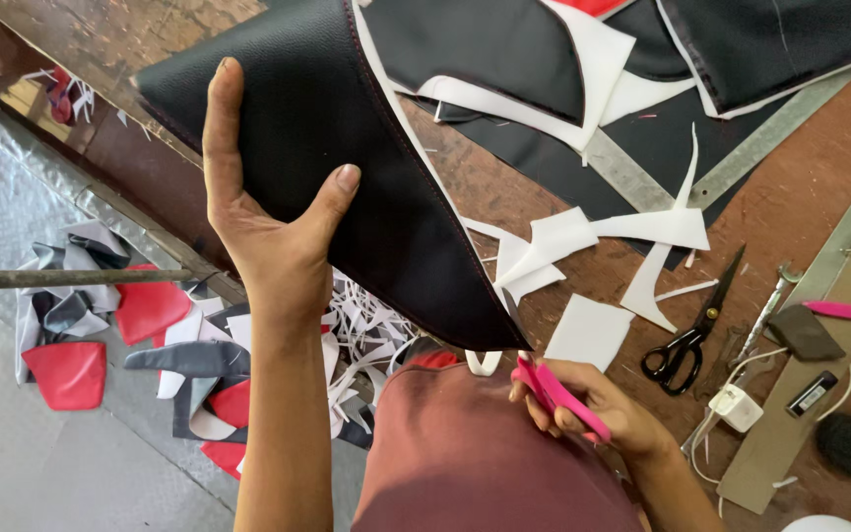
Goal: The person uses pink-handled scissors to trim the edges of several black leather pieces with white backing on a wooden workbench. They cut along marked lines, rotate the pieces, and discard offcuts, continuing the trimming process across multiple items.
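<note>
My left hand [268, 212] grips a large black leatherette piece [347, 148] with stitched edges, holding it up over the table's left edge; thumb on top, fingers behind. The piece tapers to a point near my right hand. My right hand [593, 409] is closed around a pink-handled cutting tool [554, 394] at the piece's lower tip, next to a white foam strip [485, 363] that hangs from the edge.
Black scissors [687, 340], white foam offcuts [583, 246], a metal ruler [741, 158], a pink tool [844, 311] and a white charger [736, 406] lie on the brown table [790, 207]. More black pieces [790, 39] lie at the back. Red, grey and white scraps [150, 335] litter the floor.
</note>
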